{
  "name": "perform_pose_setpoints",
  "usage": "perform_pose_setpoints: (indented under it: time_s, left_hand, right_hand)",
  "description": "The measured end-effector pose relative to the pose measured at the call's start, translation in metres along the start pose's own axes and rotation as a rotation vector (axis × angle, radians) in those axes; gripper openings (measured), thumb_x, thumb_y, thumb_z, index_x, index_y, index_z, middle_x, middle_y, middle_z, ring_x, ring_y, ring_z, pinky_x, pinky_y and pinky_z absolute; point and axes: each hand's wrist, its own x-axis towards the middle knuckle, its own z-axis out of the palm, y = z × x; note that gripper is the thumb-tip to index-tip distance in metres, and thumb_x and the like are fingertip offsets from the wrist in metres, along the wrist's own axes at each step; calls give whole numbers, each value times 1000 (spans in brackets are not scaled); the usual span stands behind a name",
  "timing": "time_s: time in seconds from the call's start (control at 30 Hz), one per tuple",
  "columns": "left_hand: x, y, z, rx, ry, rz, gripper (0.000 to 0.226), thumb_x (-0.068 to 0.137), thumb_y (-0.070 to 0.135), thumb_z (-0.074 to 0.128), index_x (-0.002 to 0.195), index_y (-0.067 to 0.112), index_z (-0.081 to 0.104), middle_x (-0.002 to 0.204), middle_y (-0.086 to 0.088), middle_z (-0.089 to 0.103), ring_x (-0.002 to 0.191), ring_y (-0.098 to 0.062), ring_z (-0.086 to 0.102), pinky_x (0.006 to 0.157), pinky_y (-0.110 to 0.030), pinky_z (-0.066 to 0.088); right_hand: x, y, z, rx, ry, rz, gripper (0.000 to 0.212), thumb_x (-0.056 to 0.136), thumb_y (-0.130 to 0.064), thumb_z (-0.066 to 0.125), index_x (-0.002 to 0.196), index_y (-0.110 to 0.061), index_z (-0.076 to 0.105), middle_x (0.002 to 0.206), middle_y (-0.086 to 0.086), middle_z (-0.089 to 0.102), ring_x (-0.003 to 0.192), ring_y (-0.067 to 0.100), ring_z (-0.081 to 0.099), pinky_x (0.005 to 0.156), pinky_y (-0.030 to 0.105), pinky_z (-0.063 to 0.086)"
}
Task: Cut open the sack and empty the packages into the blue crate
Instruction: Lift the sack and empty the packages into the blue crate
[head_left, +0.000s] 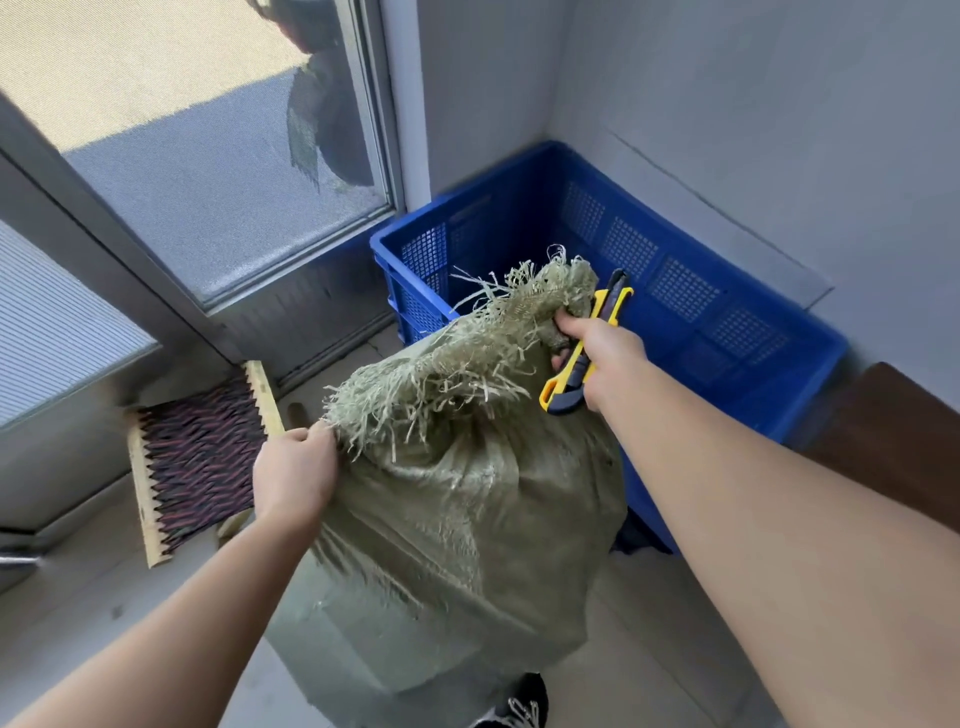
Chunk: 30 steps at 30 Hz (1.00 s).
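Note:
A bulging green woven sack stands on the floor in front of me, its frayed top edge bunched upward. My left hand grips the frayed rim at the sack's left side. My right hand clutches the rim's far right corner together with a yellow and black utility knife; whether its blade is out I cannot tell. Behind the sack, in the corner, sits the blue crate with perforated walls; the visible inside holds nothing. The packages are hidden inside the sack.
A wooden brush head with dark bristles lies on the floor at the left, beside a glass door. Grey walls enclose the crate's corner. A dark brown board stands at the right. My shoe shows below the sack.

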Motion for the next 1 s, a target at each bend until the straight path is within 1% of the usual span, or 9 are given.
perform_pose_setpoints:
  time_s: [0.1, 0.2, 0.3, 0.47, 0.53, 0.63, 0.77, 0.87, 1.0]
  left_hand:
    - [-1, 8, -8, -19, -35, -10, 29, 84, 20, 44, 56, 14, 36, 57, -6, 36, 56, -24, 29, 56, -34, 23]
    - [-2, 12, -16, -27, -64, -32, 30, 82, 25, 44, 54, 17, 36, 56, -4, 37, 57, -25, 32, 65, -35, 28]
    - [-5, 7, -22, -40, -94, -35, 26, 80, 30, 44, 58, 18, 41, 59, -4, 39, 59, -23, 35, 64, -33, 29]
    - [-10, 9, -31, -95, -121, -53, 34, 81, 24, 47, 51, 17, 32, 55, -4, 34, 60, -22, 32, 65, -33, 27]
    - [-13, 13, -33, -105, -129, -74, 32, 80, 23, 47, 52, 17, 34, 56, -5, 36, 61, -21, 33, 64, -32, 29]
    - [-19, 16, -33, -127, -134, -99, 27, 78, 26, 47, 55, 15, 40, 59, -7, 42, 63, -23, 39, 62, -33, 34]
    - [-31, 21, -33, -125, -78, -114, 30, 79, 26, 48, 53, 12, 44, 59, -8, 47, 63, -25, 43, 61, -34, 37]
    - [-41, 32, -36, -143, -25, -135, 29, 76, 28, 50, 54, 9, 50, 64, -11, 53, 63, -28, 48, 63, -35, 41]
    - [-55, 51, -44, -85, 53, -79, 38, 82, 32, 49, 73, -1, 66, 83, -19, 65, 81, -36, 59, 73, -39, 46]
  right_hand:
    - [-12, -15, 4, 9, 9, -5, 35, 79, -16, 78, 103, -5, 54, 63, 9, 53, 50, 18, 50, 45, 28, 49]
    - [-22, -20, 3, -9, 18, 1, 35, 81, -17, 77, 104, -6, 52, 61, 9, 51, 49, 19, 49, 50, 30, 49]
    - [-26, -16, 0, -13, 41, -14, 36, 79, -16, 78, 102, -4, 54, 62, 10, 54, 47, 19, 52, 54, 31, 51]
    - [-35, -18, -4, 0, 59, -71, 26, 78, -14, 78, 84, -8, 54, 65, 9, 55, 49, 20, 54, 53, 31, 53]
    - [-38, -20, -5, 9, 47, -85, 26, 78, -13, 78, 80, -10, 52, 66, 8, 54, 50, 20, 54, 53, 30, 52]
    - [-38, -27, -9, 5, 23, -91, 25, 78, -12, 78, 83, -9, 53, 66, 8, 53, 50, 19, 53, 48, 28, 51]
    - [-34, -38, -22, -2, -21, -89, 33, 78, -11, 78, 103, -5, 59, 72, 8, 54, 52, 19, 51, 44, 26, 48]
    - [-31, -49, -33, -17, -53, -83, 36, 78, -10, 78, 107, -4, 58, 71, 8, 54, 51, 19, 51, 44, 27, 48]
    - [-31, -69, -43, -29, -91, -74, 33, 80, -11, 77, 105, -4, 57, 67, 8, 51, 51, 18, 50, 46, 30, 49]
